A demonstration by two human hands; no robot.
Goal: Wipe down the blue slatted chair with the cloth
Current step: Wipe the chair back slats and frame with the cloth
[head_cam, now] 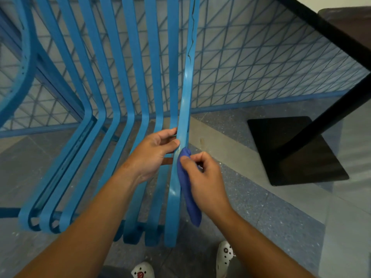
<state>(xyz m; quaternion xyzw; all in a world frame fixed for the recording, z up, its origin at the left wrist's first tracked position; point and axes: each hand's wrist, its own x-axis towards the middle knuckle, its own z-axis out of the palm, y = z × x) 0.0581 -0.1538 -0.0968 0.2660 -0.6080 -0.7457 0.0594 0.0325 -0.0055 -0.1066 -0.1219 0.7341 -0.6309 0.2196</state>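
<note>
The blue slatted chair (112,97) fills the left and middle of the head view, its curved slats running from the top down to rounded front ends. My left hand (154,153) grips the rightmost slat (185,109) near the seat bend, fingers curled round its left edge. My right hand (202,179) pinches a dark blue cloth (187,189) against the right side of that same slat, just below my left hand. The cloth hangs down past my wrist. The slat shines wet above the cloth.
A blue wire-mesh fence (251,63) stands behind the chair. To the right a dark table (345,27) rises on a black post from a square black base (295,151). Speckled grey floor lies below, with my white shoes (224,257) at the bottom edge.
</note>
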